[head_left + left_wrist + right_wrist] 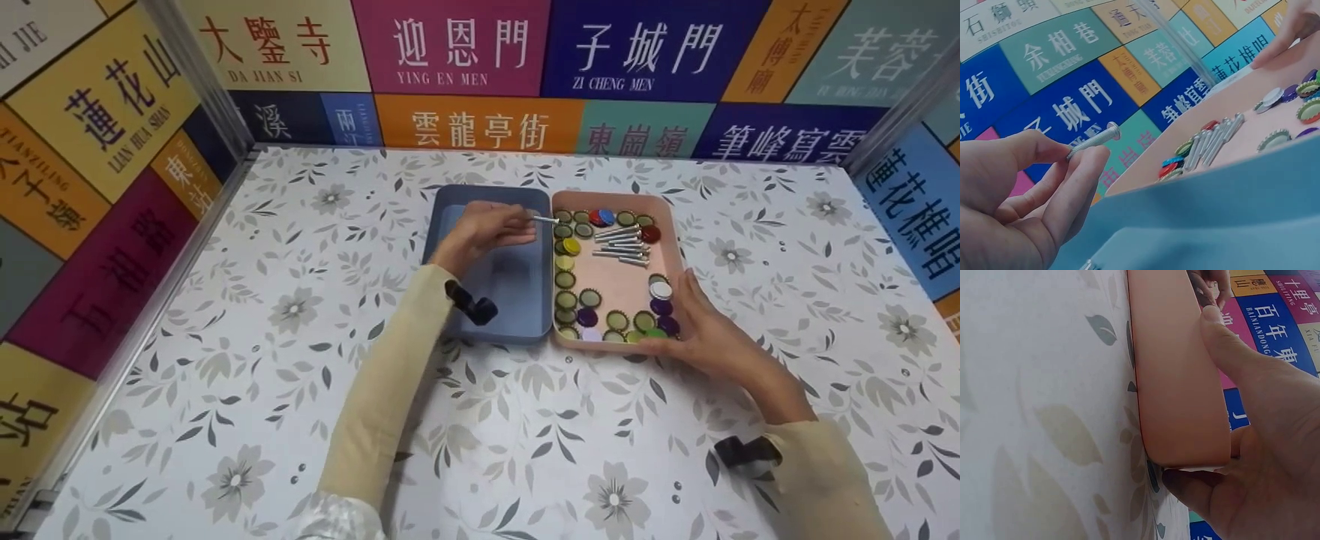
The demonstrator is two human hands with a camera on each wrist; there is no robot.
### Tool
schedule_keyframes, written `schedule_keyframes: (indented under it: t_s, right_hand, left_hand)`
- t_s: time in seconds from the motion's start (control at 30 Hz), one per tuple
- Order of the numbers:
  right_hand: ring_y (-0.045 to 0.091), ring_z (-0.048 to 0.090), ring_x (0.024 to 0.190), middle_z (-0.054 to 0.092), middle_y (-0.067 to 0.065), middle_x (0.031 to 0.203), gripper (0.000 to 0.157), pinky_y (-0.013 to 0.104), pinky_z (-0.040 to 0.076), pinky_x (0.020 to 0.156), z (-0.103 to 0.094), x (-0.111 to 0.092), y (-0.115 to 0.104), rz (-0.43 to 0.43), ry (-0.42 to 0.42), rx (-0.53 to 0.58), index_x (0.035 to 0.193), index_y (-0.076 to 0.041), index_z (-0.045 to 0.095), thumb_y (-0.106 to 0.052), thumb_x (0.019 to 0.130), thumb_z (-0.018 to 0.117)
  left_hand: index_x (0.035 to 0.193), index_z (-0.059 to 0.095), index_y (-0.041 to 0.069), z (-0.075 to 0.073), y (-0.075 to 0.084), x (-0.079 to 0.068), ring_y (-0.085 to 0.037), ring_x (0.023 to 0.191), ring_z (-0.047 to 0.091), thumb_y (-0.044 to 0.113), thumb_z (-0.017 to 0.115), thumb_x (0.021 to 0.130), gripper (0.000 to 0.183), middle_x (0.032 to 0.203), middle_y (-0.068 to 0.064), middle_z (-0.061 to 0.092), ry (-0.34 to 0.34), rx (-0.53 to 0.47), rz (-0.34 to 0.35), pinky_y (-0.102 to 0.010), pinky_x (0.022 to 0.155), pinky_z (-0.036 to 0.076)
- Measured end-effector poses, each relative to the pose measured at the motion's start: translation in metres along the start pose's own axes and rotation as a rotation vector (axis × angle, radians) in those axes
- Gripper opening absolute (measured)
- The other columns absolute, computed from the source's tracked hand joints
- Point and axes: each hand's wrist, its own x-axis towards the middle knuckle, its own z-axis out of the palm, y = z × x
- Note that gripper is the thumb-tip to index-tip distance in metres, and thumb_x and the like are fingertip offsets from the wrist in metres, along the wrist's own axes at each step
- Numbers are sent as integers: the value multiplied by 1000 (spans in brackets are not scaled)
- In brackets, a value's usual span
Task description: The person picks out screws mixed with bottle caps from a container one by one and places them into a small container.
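Between thumb and fingertips, my left hand [491, 229] pinches a silver bolt [1095, 140] with a round flat head. It is above the blue tray [510, 322], the bolt's head pointing toward the pink tray [611, 277]. Several similar bolts [621, 246] lie in a bunch in the pink tray's upper part, with bottle caps [590, 298] of various colours around its sides. My right hand [712, 341] grips the near right corner of the pink tray, fingers and thumb spread along its walls [1179, 382].
The two trays stand side by side on a floral-patterned tabletop [525, 435]. Coloured panels with printed characters [465, 45] rise behind it and at both sides. A small metal piece [1089, 264] shows low inside the blue tray; my left forearm covers part of that tray.
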Motion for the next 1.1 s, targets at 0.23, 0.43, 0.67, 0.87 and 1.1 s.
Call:
schedule_keyframes:
  t_s: [0.23, 0.43, 0.67, 0.87, 1.1]
  right_hand:
    - [57, -1, 148, -29, 11, 163, 128, 70, 11, 117, 1, 0, 1, -5, 2, 3, 157, -21, -19, -72, 78, 69]
    - [57, -1, 148, -25, 14, 164, 126, 69, 12, 117, 0, 0, 2, -33, 10, 12, 158, -15, -16, -63, 81, 71]
    - [58, -1, 148, -27, 15, 163, 126, 69, 10, 117, 1, 0, 2, -28, 4, -15, 157, -15, -18, -68, 81, 68]
    - [57, -3, 148, -29, 13, 162, 126, 69, 9, 117, 2, -2, 2, -16, -4, -2, 157, -17, -18, -71, 80, 67]
    - [58, -3, 147, -28, 16, 162, 128, 69, 9, 117, 0, 1, 0, -21, -6, -26, 157, -14, -18, -72, 80, 66]
  left_hand:
    - [123, 63, -12, -17, 0, 0, -18, 73, 74, 4, 61, 97, 31, 132, -31, 60, 13, -1, -11, -30, 80, 60]
    - [119, 66, -10, -30, -2, 1, -18, 70, 74, 3, 63, 94, 28, 125, -29, 66, 78, -8, -18, -30, 78, 61]
    - [113, 68, -9, -44, -3, 6, -17, 69, 74, -1, 65, 90, 25, 89, -14, 75, 142, -5, -27, -28, 74, 61]
    - [116, 67, -9, -51, -4, 9, -17, 68, 74, -4, 66, 86, 31, 86, -13, 74, 188, 10, -33, -28, 74, 61]
    - [119, 66, -9, -54, -2, 13, -16, 66, 72, -3, 66, 85, 35, 80, -11, 72, 232, 51, -41, -28, 73, 61]
